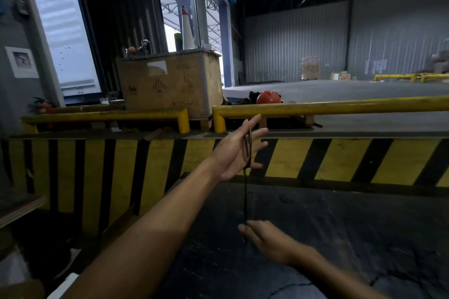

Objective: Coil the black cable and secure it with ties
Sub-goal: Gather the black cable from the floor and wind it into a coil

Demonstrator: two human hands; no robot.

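The thin black cable (pixel 246 198) is blurred, and its turns across the palm of the left hand (pixel 239 150) cannot be counted. Below the right hand (pixel 266 238) the cable is lost against the dark floor (pixel 340 238), so its end is hidden. If the right fingers pinch it is not clear. Both forearms are cut off by the bottom edge. The small objects on top of the brown wooden crate (pixel 170 80) are too small to tell.

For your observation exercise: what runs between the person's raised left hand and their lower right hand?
In the head view, a taut stretch of the black cable runs from loops on the left hand down to the right hand.
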